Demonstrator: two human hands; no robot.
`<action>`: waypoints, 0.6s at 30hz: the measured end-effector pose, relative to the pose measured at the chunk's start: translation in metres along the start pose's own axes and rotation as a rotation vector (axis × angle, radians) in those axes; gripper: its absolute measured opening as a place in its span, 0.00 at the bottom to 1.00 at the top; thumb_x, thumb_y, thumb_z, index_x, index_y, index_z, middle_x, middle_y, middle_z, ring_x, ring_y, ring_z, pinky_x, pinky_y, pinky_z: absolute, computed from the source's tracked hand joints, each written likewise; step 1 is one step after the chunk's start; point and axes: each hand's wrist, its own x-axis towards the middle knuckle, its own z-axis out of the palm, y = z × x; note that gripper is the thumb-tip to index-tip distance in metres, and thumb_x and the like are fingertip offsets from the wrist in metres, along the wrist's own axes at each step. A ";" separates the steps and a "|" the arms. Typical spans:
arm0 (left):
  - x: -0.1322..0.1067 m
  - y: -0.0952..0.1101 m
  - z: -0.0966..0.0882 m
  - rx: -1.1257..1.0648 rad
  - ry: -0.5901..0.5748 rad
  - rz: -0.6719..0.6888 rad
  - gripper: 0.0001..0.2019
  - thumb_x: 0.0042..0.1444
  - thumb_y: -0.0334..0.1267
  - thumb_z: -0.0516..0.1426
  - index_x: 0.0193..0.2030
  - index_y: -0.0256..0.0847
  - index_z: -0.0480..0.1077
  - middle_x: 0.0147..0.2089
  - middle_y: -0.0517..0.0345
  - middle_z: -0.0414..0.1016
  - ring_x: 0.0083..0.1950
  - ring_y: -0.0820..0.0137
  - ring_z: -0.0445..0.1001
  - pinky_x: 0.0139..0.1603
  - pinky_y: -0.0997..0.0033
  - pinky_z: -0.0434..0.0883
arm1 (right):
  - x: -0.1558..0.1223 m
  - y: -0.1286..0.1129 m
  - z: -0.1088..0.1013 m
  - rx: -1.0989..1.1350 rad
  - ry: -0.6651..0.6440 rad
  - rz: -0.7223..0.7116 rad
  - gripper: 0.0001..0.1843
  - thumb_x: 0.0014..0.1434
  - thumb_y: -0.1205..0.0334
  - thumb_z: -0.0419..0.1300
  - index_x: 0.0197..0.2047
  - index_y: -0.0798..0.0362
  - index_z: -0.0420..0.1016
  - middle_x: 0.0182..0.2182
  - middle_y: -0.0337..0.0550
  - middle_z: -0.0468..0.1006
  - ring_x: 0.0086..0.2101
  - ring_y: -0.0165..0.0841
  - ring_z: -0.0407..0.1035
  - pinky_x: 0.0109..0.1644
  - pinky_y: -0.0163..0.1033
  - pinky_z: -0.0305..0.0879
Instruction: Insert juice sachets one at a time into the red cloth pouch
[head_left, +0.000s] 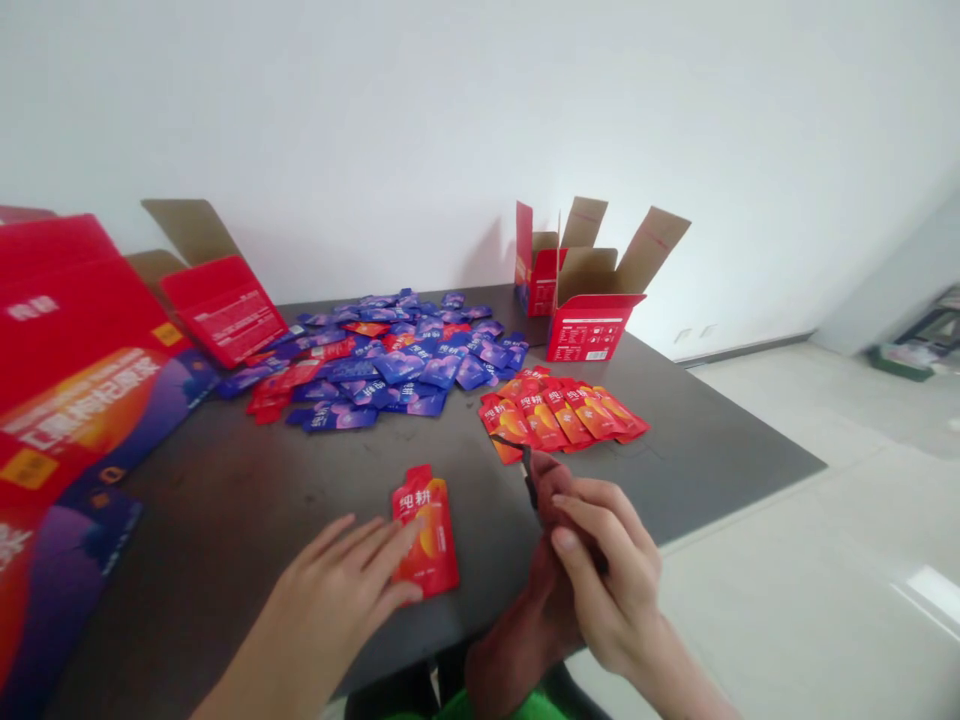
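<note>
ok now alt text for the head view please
A person's left hand touches a red sachet on a dark table while the right hand pinches a small dark object. Beyond lie a row of red sachets, a heap of blue ones and open red boxes.

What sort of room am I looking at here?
Probably a plain indoor packing room: a dark table strewn with red and blue sachets, opened red cartons, and a bare white wall.
</note>
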 end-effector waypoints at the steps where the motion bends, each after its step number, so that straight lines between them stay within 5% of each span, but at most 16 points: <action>1: -0.011 0.006 0.009 0.033 0.014 -0.016 0.19 0.53 0.46 0.53 0.51 0.48 0.67 0.48 0.51 0.74 0.46 0.57 0.73 0.51 0.51 0.66 | 0.007 -0.003 0.005 0.011 -0.101 -0.026 0.08 0.58 0.67 0.51 0.42 0.51 0.65 0.38 0.43 0.67 0.38 0.29 0.63 0.39 0.35 0.62; 5: -0.029 0.023 0.036 0.074 0.088 -0.045 0.14 0.53 0.38 0.53 0.47 0.47 0.70 0.40 0.53 0.78 0.39 0.60 0.75 0.48 0.53 0.69 | 0.033 -0.018 0.040 -0.061 -0.571 -0.257 0.08 0.61 0.60 0.48 0.37 0.50 0.66 0.35 0.41 0.68 0.35 0.30 0.61 0.39 0.37 0.58; 7: -0.026 0.026 0.039 0.084 0.086 -0.041 0.15 0.52 0.28 0.50 0.41 0.48 0.72 0.39 0.55 0.78 0.37 0.63 0.75 0.48 0.56 0.69 | 0.040 -0.022 0.063 -0.111 -0.690 -0.360 0.09 0.61 0.58 0.47 0.36 0.50 0.65 0.35 0.40 0.67 0.34 0.30 0.60 0.38 0.37 0.56; 12: -0.009 0.024 0.029 0.168 -0.071 -0.110 0.20 0.46 0.21 0.48 0.41 0.42 0.73 0.37 0.51 0.77 0.35 0.61 0.74 0.34 0.62 0.73 | 0.045 -0.009 0.111 -0.131 -0.783 -0.400 0.08 0.61 0.59 0.46 0.36 0.50 0.63 0.34 0.39 0.66 0.34 0.30 0.60 0.37 0.36 0.54; 18: 0.001 0.024 0.036 0.239 -0.053 -0.143 0.24 0.45 0.19 0.47 0.47 0.37 0.70 0.37 0.46 0.76 0.37 0.62 0.74 0.32 0.67 0.74 | 0.050 0.009 0.116 -0.045 -0.738 -0.210 0.10 0.64 0.61 0.43 0.34 0.52 0.61 0.34 0.38 0.66 0.35 0.27 0.60 0.40 0.33 0.54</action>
